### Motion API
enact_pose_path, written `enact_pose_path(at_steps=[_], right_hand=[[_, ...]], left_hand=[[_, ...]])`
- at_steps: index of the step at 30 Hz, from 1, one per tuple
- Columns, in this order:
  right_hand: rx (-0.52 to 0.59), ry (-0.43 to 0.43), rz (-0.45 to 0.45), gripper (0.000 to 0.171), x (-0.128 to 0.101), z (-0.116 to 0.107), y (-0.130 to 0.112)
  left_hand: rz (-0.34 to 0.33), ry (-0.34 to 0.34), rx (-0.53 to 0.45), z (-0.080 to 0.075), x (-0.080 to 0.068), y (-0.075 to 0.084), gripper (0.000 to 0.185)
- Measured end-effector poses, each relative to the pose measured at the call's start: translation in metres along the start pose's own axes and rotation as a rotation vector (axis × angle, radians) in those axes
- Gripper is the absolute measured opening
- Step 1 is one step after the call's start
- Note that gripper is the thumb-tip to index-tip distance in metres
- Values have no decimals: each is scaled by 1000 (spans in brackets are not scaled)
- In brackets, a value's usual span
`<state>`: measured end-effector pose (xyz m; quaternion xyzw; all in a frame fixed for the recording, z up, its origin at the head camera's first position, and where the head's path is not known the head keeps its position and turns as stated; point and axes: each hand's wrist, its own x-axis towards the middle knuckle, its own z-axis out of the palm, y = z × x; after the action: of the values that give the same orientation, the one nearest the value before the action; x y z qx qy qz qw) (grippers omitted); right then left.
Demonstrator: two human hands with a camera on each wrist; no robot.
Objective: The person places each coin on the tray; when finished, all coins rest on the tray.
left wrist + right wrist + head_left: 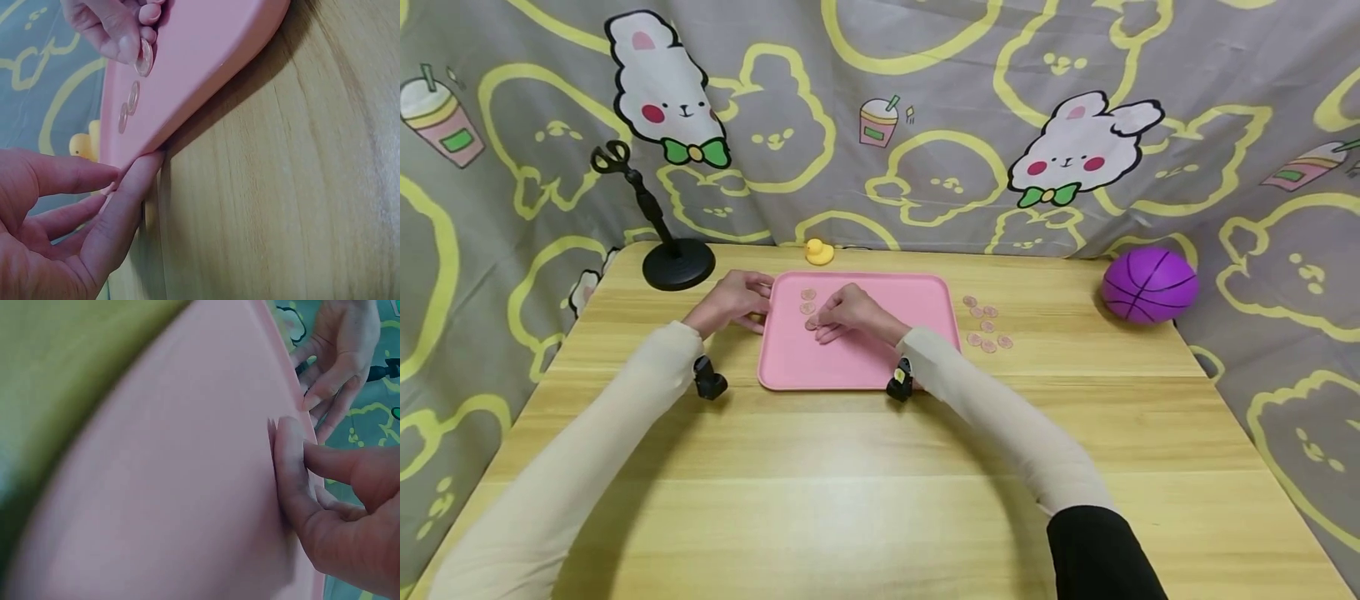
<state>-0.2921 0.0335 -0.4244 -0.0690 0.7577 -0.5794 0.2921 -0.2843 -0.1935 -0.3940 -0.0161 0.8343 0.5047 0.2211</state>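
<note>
- Far left of the counter [865, 450]: a black stand [664, 242] with a scissor-like clip on top, upright near the back edge; untouched.
- Left hand [730, 302]: rests at the left rim of the pink tray [865, 367]. In the left wrist view the fingers [125, 200] lie fairly straight, tips touching the tray's edge; nothing is held, so the hand reads as relaxed and steadying.
- A small yellow duck [819, 252] sits just behind the tray, near the back edge of the counter.
- Tray, left portion: two small translucent pinkish discs [808, 301] lie flat in a short column near the far left corner.
- Right hand [848, 313]: on the tray, just below those discs, pinching a third disc [144, 56] between thumb and fingertips. The disc stands tilted on edge, at or very near the tray surface; contact cannot be confirmed. The right wrist view is blurred and shows only the pinching fingers against the tray.
- Right of the tray: a loose group of similar discs on the counter [987, 325], roughly seven or eight; an exact count is uncertain.
- Far right: a purple ball [1149, 284], well apart from the work.
- Progress, as a judgement: two discs set down in the tray, a third in hand, most of the group still outside it. Early stage.
</note>
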Motion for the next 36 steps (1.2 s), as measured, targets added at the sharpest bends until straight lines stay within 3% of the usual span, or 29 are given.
enact_pose_path(at_steps=[12,25,30,36], right_hand=[[-121,11,45,14,1,7,-7],[-90,-74,67,19,0,-5,-11],[-126,-89,-3,19,-9,-16,-13],[-251,48,-166,16,-36,-45,-17]], left_hand=[[-17,-11,20,0,2,0,60],[-15,-14,13,0,2,5,63],[-23,-10,16,-1,2,5,62],[-20,-9,18,0,1,3,62]])
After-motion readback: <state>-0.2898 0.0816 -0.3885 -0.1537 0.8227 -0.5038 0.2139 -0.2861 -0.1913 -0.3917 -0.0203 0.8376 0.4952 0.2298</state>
